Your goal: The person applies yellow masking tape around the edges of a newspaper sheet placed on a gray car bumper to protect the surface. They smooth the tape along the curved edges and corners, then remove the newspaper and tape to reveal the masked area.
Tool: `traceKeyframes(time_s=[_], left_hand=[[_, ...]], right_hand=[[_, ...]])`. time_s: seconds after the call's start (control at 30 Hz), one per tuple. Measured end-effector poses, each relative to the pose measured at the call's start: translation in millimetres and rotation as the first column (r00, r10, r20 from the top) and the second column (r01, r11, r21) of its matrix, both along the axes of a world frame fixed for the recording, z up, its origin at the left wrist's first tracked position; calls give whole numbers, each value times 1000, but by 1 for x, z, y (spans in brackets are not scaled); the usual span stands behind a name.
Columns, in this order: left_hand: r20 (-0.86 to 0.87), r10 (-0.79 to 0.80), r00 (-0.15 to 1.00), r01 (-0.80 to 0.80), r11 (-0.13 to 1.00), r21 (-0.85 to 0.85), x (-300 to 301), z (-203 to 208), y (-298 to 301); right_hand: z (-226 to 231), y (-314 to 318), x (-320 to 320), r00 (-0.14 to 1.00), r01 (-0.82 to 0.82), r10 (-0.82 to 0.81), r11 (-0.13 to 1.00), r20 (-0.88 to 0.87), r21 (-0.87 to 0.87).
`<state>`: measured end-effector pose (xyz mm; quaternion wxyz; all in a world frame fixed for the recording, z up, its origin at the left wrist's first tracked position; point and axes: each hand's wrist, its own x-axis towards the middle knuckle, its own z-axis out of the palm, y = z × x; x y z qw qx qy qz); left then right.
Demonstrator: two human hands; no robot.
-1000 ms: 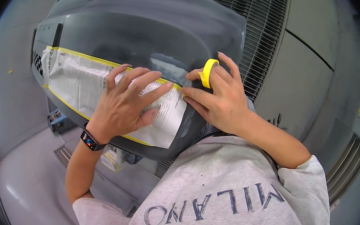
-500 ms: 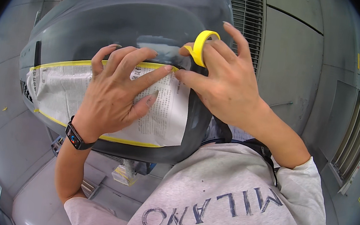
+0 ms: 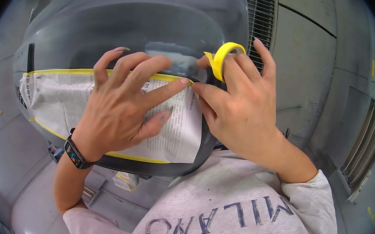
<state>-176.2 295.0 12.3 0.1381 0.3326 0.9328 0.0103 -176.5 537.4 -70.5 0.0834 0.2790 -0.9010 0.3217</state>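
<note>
A sheet of printed newspaper [image 3: 185, 137] lies against a dark grey curved car body panel [image 3: 110, 25], edged along top and bottom with yellow masking tape [image 3: 63, 70]. My left hand [image 3: 119, 104] rests over the sheet with its fingers spread, the index fingertip on the upper tape line near its right end. There the thumb of my right hand [image 3: 244, 107] touches down beside it. A roll of yellow masking tape [image 3: 219, 61] hangs round the right hand's fingers, its short loose end sticking out leftward. A pale sanded-looking patch [image 3: 158, 49] shows just above the paper.
Behind the panel a floor grating [image 3: 259, 26] runs back between grey floor plates. A louvred vent [image 3: 364, 137] is set in the right-hand surface. Below the panel's lower edge stands a support [image 3: 125, 180] partly covered in paper and tape.
The view has shifted slightly, so the panel and both hands sit a little lower. The tape roll has moved a little rightward with my right hand. My left hand stays on the paper.
</note>
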Motion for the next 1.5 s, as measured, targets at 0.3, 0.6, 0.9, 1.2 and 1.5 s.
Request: traceKeyframes(time_s=[0.3,0.6,0.9,1.2,1.5], left_hand=[[-21,-12,1000,12,1000,7,1,-6,3],[-115,-28,993,27,1000,-12,10,-7,7],[-78,283,956,-262,944,202,63,-17,60],[-211,301,930,-240,932,273,63,-18,71],[-166,368,915,-326,916,232,60,-23,79]], right_hand=[[-5,0,3,1000,9,-11,998,-26,-65],[-12,5,0,999,-16,24,985,42,-173],[-16,5,-1,994,-1,31,958,102,-287],[-18,3,0,994,36,3,941,113,-336],[-21,7,-5,991,16,35,927,129,-375]])
